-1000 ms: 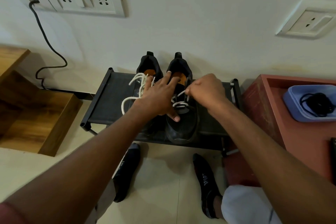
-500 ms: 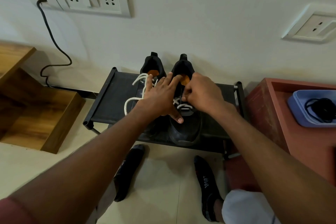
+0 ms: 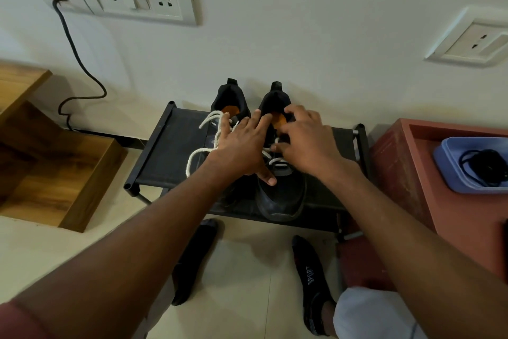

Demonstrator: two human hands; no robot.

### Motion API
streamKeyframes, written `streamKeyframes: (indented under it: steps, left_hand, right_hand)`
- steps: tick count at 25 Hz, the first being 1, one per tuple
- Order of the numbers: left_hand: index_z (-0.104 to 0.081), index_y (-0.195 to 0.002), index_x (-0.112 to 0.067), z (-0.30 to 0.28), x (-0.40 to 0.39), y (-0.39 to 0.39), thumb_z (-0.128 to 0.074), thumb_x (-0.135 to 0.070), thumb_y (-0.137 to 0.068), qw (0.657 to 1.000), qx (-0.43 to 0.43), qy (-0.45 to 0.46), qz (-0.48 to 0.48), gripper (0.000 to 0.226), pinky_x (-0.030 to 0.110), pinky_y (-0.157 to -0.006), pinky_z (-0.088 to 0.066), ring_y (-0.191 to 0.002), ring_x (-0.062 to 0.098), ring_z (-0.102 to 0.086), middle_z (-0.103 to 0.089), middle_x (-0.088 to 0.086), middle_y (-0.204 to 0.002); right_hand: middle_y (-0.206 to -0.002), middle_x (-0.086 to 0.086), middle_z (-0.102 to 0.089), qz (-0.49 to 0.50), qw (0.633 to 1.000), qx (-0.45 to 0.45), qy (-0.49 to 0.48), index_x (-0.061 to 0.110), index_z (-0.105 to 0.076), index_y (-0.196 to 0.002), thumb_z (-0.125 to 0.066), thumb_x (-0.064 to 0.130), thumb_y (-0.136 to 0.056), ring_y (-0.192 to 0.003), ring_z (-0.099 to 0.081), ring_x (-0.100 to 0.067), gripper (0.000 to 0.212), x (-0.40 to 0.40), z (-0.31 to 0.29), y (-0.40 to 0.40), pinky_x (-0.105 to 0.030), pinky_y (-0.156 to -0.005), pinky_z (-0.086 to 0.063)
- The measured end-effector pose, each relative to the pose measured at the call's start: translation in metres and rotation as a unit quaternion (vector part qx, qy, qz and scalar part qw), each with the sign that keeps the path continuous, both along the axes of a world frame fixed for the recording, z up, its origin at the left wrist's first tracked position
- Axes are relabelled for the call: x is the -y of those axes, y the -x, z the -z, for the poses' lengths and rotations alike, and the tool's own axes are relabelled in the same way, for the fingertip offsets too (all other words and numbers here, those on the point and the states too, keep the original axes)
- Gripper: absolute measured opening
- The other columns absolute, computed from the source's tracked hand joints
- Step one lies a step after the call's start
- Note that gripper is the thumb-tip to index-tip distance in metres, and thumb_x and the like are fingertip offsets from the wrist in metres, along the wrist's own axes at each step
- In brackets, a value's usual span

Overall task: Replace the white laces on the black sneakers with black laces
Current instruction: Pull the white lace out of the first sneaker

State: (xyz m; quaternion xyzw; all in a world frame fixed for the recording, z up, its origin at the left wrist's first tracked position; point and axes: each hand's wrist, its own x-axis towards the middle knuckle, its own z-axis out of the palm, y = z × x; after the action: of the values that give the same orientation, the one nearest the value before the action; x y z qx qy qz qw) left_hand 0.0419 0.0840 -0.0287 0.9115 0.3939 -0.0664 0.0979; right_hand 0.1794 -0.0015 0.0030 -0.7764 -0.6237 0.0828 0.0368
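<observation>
Hands first: both forearms reach forward over the shoe rack [image 3: 170, 146], where the two black sneakers [image 3: 280, 195] stand side by side. Left hand [image 3: 239, 146] lies flat, fingers straight, pressing the right-hand sneaker steady. Right hand [image 3: 305, 143], a moment ago closed over the lacing, now spreads its fingers above the tongue while thumb and fingertip seem to pinch a white lace [image 3: 275, 160]; unlacing appears underway, with lower crossings still threaded.
</observation>
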Motion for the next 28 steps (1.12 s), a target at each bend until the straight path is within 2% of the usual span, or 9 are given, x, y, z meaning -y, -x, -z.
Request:
streamKeyframes:
  steps: [3,5,8,10,11,15,21,24,28]
  left_hand:
    - [0.001,-0.163,-0.027,-0.001,0.001,-0.001,-0.089,-0.074,-0.049,1.000,-0.006,0.001,0.000,0.153,0.065,-0.119,0.015,-0.160,0.027,-0.011,-0.002,0.004,-0.175]
    - [-0.001,-0.163,-0.027,-0.001,0.001,-0.001,-0.090,-0.074,-0.048,1.000,-0.003,0.002,0.000,0.153,0.066,-0.119,0.014,-0.160,0.027,-0.012,-0.004,0.005,-0.174]
    - [-0.003,-0.163,-0.025,-0.005,-0.001,0.000,-0.090,-0.072,-0.049,1.000,-0.004,0.009,-0.003,0.151,0.067,-0.118,0.016,-0.160,0.027,-0.012,-0.006,0.005,-0.174]
    - [-0.003,-0.163,-0.026,-0.008,-0.002,0.000,-0.091,-0.070,-0.050,1.000,-0.013,0.015,-0.005,0.150,0.067,-0.118,0.016,-0.160,0.026,-0.011,-0.006,0.006,-0.174]
    - [-0.003,-0.163,-0.026,-0.008,-0.001,0.001,-0.091,-0.070,-0.050,1.000,-0.016,0.013,-0.003,0.150,0.067,-0.118,0.016,-0.160,0.026,-0.010,-0.005,0.006,-0.174]
    - [-0.003,-0.163,-0.026,-0.010,0.003,0.001,-0.091,-0.070,-0.050,1.000,-0.011,0.006,0.002,0.150,0.068,-0.118,0.015,-0.160,0.026,-0.010,-0.005,0.005,-0.174]
    - [-0.002,-0.164,-0.026,-0.010,0.003,0.000,-0.091,-0.070,-0.050,1.000,-0.012,0.006,-0.003,0.151,0.069,-0.117,0.017,-0.160,0.026,-0.010,-0.003,0.005,-0.175]
    - [-0.002,-0.164,-0.026,-0.011,0.004,0.001,-0.091,-0.069,-0.050,1.000,-0.013,0.008,-0.008,0.151,0.069,-0.116,0.018,-0.160,0.026,-0.010,-0.003,0.005,-0.175]
    - [-0.002,-0.164,-0.026,-0.011,0.004,-0.001,-0.092,-0.068,-0.049,1.000,-0.012,0.012,-0.012,0.152,0.069,-0.116,0.017,-0.160,0.026,-0.011,-0.005,0.004,-0.174]
  right_hand:
    - [-0.152,0.006,-0.045,-0.014,1.000,-0.002,0.015,0.028,-0.079,-0.108,-0.076,0.044,-0.093,-0.137,-0.042,-0.025,0.022,-0.008,0.005,0.000,-0.050,-0.106,-0.041]
    - [-0.126,0.010,-0.060,0.041,0.993,-0.087,-0.069,0.030,-0.079,-0.091,-0.082,0.039,-0.088,-0.116,-0.057,-0.017,0.009,-0.010,0.001,-0.006,-0.042,-0.095,-0.048]
    - [-0.096,0.008,-0.071,0.169,0.895,-0.315,-0.268,0.018,-0.076,-0.087,-0.078,0.022,-0.092,-0.087,-0.069,-0.010,0.007,-0.010,-0.014,-0.010,-0.033,-0.081,-0.056]
    - [-0.091,0.000,-0.075,0.174,0.843,-0.438,-0.260,0.007,-0.069,-0.100,-0.068,0.015,-0.101,-0.080,-0.074,-0.013,0.008,-0.009,-0.015,0.000,-0.033,-0.080,-0.062]
    - [-0.091,0.000,-0.075,0.158,0.859,-0.427,-0.234,0.009,-0.065,-0.104,-0.066,0.016,-0.102,-0.079,-0.074,-0.014,0.007,-0.009,-0.011,0.005,-0.035,-0.079,-0.062]
    - [-0.113,0.002,-0.053,0.023,0.988,-0.144,-0.055,0.022,-0.061,-0.106,-0.079,0.018,-0.090,-0.094,-0.061,-0.020,0.025,-0.013,0.002,0.003,-0.044,-0.084,-0.057]
    - [-0.131,-0.009,-0.040,0.046,0.997,-0.051,-0.018,0.015,-0.061,-0.123,-0.084,0.022,-0.088,-0.086,-0.058,-0.024,0.043,-0.006,0.000,0.007,-0.033,-0.076,-0.051]
    - [-0.132,-0.008,-0.043,0.027,0.999,0.010,0.029,0.019,-0.069,-0.120,-0.078,0.032,-0.093,-0.085,-0.052,-0.023,0.031,-0.005,-0.002,0.009,-0.036,-0.073,-0.049]
    - [-0.104,0.009,-0.068,0.112,0.977,-0.139,-0.116,0.036,-0.082,-0.087,-0.079,0.038,-0.087,-0.088,-0.066,-0.013,0.003,-0.010,-0.004,-0.004,-0.033,-0.075,-0.057]
